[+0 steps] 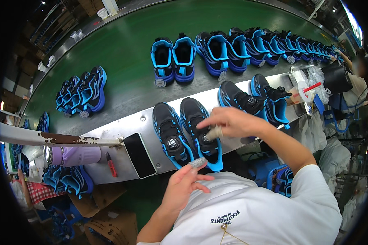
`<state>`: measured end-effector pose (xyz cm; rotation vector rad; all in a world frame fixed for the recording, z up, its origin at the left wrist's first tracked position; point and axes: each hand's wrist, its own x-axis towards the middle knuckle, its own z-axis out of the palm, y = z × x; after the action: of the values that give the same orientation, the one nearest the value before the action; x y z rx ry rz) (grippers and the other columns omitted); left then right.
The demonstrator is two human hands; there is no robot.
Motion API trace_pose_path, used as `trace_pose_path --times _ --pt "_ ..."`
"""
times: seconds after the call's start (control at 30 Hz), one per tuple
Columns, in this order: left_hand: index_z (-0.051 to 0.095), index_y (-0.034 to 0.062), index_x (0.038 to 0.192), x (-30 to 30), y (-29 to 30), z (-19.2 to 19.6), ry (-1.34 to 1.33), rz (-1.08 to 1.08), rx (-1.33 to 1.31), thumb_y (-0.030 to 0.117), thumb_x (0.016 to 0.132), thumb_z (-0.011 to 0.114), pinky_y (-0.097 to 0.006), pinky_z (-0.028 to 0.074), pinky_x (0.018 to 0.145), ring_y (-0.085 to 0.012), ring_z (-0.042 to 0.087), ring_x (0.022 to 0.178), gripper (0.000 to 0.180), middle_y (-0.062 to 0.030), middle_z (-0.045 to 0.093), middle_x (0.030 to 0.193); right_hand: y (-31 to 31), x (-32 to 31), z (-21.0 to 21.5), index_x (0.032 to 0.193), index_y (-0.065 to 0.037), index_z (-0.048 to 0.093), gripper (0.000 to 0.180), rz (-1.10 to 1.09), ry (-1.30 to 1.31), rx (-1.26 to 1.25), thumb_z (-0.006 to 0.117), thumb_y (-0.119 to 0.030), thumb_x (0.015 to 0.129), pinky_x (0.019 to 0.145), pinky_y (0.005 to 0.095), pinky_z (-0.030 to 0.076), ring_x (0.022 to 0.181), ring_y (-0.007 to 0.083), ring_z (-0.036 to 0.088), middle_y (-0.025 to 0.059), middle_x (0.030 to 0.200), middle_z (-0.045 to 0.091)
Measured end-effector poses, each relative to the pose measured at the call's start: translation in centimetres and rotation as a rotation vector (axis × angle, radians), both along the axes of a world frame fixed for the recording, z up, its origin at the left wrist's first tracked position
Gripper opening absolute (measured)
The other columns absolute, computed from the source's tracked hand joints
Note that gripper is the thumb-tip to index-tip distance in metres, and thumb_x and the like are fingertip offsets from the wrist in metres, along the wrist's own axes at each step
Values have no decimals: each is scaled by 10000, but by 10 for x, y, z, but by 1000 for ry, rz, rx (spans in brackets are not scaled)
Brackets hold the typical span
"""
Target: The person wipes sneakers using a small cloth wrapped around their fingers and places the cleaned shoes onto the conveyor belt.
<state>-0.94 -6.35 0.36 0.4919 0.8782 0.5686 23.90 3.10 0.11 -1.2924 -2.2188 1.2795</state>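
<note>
A pair of black and blue sneakers with round dials lies before me, toes pointing away: a left sneaker (170, 132) and a right sneaker (195, 116). Over the right one's dial, my right hand (233, 121) has index finger and thumb apart. A beige wrap (214, 133) covers its thumb, which is at or just above the dial. My left hand (185, 184) is by the heels. Its upper fingertips appear closed on a small grey oval piece (198, 162), resembling heel tags elsewhere; the lower fingers stick out. Whether that piece is attached to a sneaker cannot be made out.
Another sneaker pair (242, 99) stands right on the metal ledge (122, 122). Left are a black-screened phone (140, 155), a red marker-like tool (111, 165), a purple tumbler (79, 155) and a worn metal bar (61, 139). Several sneakers (184, 57) line the green belt (122, 53).
</note>
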Motion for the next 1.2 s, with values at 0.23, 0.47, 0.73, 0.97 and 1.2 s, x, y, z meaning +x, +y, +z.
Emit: trace_pose_path --times 0.23,0.47,0.73,0.97,1.2 --pt "379 -63 1311 52 4 -19 -166 28 -125 169 1006 447 -401 544 869 -373 576 1145 389 -173 427 1330 -36 -15 -17 1064 -95 708 320 -171 -72 151 730 -184 757 755 367 490 869 291 598 129 947 557" --pt "393 -64 1290 63 -2 -23 -170 82 -125 174 1010 435 -414 532 896 -379 573 1146 369 -169 436 1320 -27 0 -25 990 -64 699 281 -10 172 290 752 -181 740 687 364 493 790 278 595 105 854 553" --pt "443 -72 1292 72 -7 -11 -88 91 -76 87 991 397 -385 561 836 -337 626 1060 344 -187 549 1246 -42 1 -41 1071 -108 687 343 -302 191 137 766 -227 759 700 316 474 788 208 576 82 901 556" --pt "589 -46 1151 53 38 24 875 -344 1074 151 957 503 -345 546 640 -241 651 752 289 -161 645 988 -57 30 -31 1280 -109 577 642 -269 198 267 786 -385 740 970 384 428 1140 340 515 201 1207 533" --pt "656 12 978 92 90 0 1325 -836 1268 508 841 604 -422 514 678 -343 656 769 517 -173 676 827 -64 5 -50 1339 -72 522 660 -323 183 211 739 -230 735 1054 440 357 1245 390 417 223 1384 411"
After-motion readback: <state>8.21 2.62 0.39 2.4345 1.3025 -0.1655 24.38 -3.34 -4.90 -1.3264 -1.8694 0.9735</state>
